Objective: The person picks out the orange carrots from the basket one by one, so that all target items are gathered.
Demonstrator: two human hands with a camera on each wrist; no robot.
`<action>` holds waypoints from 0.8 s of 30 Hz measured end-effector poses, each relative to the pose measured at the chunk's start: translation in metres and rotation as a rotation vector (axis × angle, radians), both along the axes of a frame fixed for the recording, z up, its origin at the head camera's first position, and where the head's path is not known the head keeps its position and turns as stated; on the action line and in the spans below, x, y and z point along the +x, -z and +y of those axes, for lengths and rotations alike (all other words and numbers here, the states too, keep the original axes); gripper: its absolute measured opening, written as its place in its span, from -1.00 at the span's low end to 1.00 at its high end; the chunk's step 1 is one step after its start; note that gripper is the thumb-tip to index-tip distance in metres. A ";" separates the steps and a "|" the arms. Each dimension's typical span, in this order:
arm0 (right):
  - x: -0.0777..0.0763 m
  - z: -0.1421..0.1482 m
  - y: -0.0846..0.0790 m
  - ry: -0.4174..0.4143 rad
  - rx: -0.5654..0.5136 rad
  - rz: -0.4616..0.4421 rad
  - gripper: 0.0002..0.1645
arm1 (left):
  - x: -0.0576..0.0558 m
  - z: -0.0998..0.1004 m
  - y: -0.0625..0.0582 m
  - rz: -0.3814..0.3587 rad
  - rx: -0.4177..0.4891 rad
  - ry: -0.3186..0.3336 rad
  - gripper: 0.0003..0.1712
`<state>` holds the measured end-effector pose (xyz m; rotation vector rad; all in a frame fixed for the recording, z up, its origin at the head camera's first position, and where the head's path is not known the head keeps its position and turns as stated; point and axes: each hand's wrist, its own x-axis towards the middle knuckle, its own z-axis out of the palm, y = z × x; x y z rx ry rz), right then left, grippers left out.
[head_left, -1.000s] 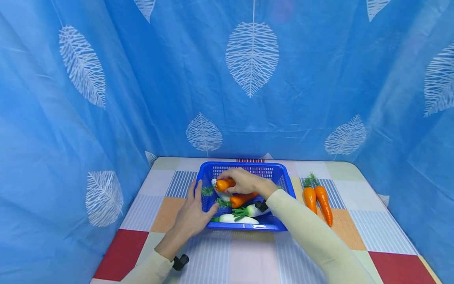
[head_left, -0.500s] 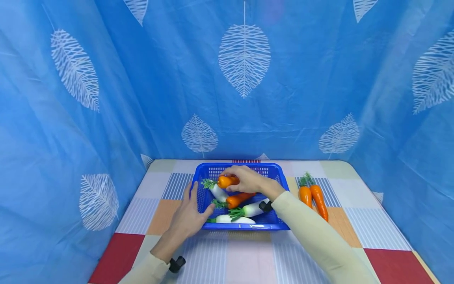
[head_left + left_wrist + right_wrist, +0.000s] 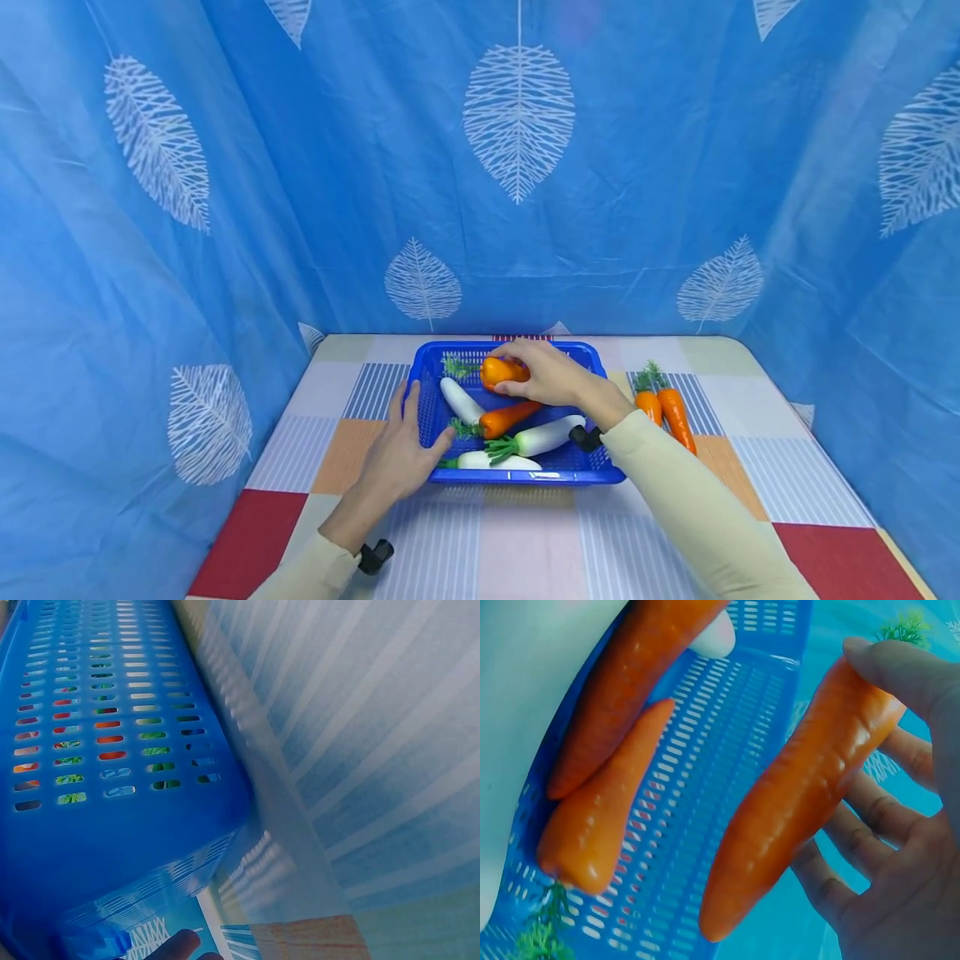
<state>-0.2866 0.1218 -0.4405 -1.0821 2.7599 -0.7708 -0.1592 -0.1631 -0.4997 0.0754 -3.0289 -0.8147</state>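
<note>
My right hand (image 3: 551,372) pinches a carrot (image 3: 802,795) by its thick top end, thumb on one side and fingers behind it. In the head view this carrot is over the back of the blue basket (image 3: 517,477), its green leaves pointing left. Below it in the right wrist view lie two more carrots, one with a leafy top (image 3: 592,832) and one longer (image 3: 637,682). The basket also holds a carrot (image 3: 506,418) in its middle and white radishes (image 3: 551,435) with green stems. My left hand (image 3: 401,458) rests at the basket's left rim, fingers straight and thumb spread.
Two carrots with leaves (image 3: 677,421) lie on the checkered tablecloth (image 3: 540,533) right of the basket, partly behind the right sleeve. A blue curtain (image 3: 600,250) with white leaf prints surrounds the table at the back and both sides.
The right hand has moved to the right and back with the carrot, uncovering the white radish at the basket's left. The left hand keeps its place at the rim.
</note>
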 end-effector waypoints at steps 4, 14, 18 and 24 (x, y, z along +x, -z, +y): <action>0.003 0.009 -0.004 0.045 -0.007 0.012 -0.33 | 0.000 0.000 0.000 0.004 0.010 0.001 0.28; 0.005 0.035 -0.011 0.106 -0.049 0.062 -0.32 | 0.000 0.001 -0.002 0.008 0.010 0.004 0.27; 0.005 0.047 -0.011 0.132 -0.066 0.062 -0.30 | 0.000 0.001 -0.002 0.006 0.007 0.001 0.27; 0.002 0.067 -0.011 0.176 -0.087 0.059 -0.24 | 0.000 0.001 -0.001 0.006 0.000 -0.002 0.27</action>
